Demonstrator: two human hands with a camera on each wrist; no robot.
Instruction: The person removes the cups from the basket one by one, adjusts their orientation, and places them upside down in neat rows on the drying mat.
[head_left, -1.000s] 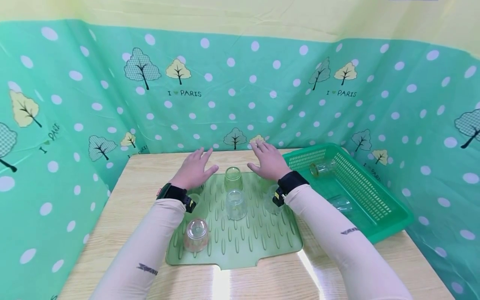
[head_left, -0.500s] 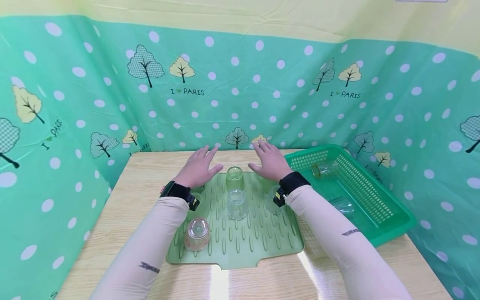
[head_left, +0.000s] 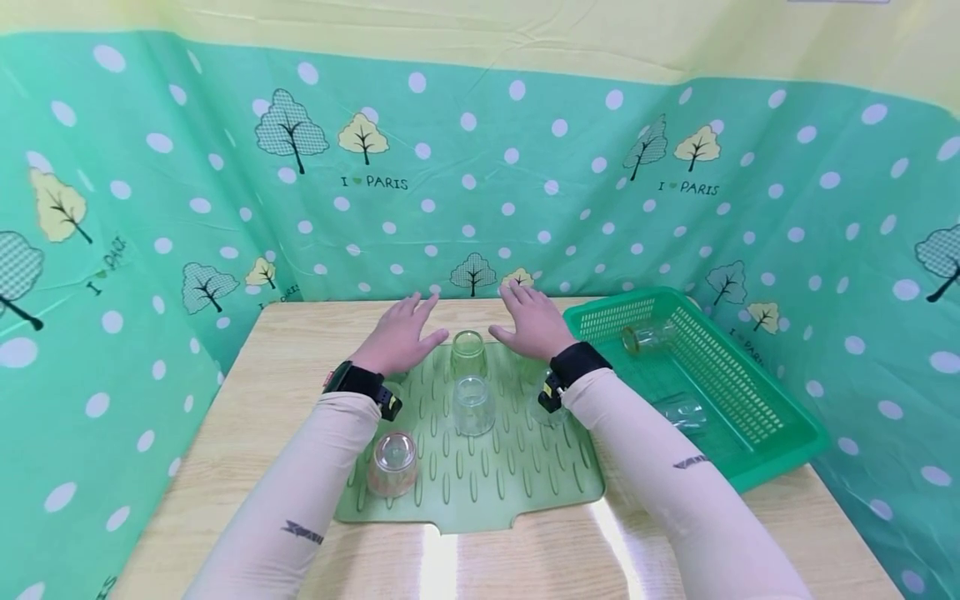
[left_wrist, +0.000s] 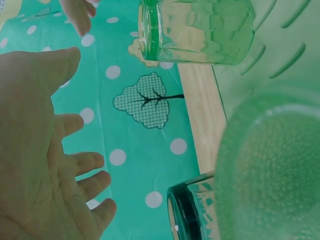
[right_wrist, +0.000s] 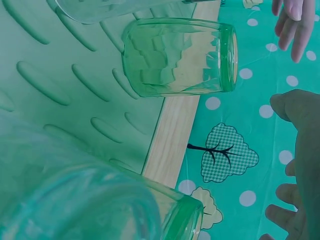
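Since the earlier frames: almost nothing has moved; both hands have drawn slightly nearer each other over the far edge of the mat, and the view has shifted a little.

Left hand (head_left: pixel 401 333): fingers spread and straight, palm down, holding nothing; hovers just left of the far glass (head_left: pixel 468 353). Whether it touches the mat cannot be told.

Right hand (head_left: pixel 534 323): fingers likewise extended, empty; just right of the same glass.

Judgement: no grasp is begun; the glasses stand untouched.

Draining mat (head_left: pixel 517 483): pale green, ribbed, lying flat at mid-bench.
- Far glass: upside down, between the two hands.
- Middle glass (head_left: pixel 474 406): clear, just in front of the far glass.
- Near glass (head_left: pixel 393 463): at the mat's front left, beside the left sleeve.
- Further glasses partly hidden beneath each wrist.

Basket (head_left: pixel 780 408): green, slotted, on the bench right of the mat; holds two glasses (head_left: pixel 648 337), lying on their sides.

Bench (head_left: pixel 277 367): light wood grain.

Surround: teal spotted sheeting with tree prints on three sides; yellow cloth above.
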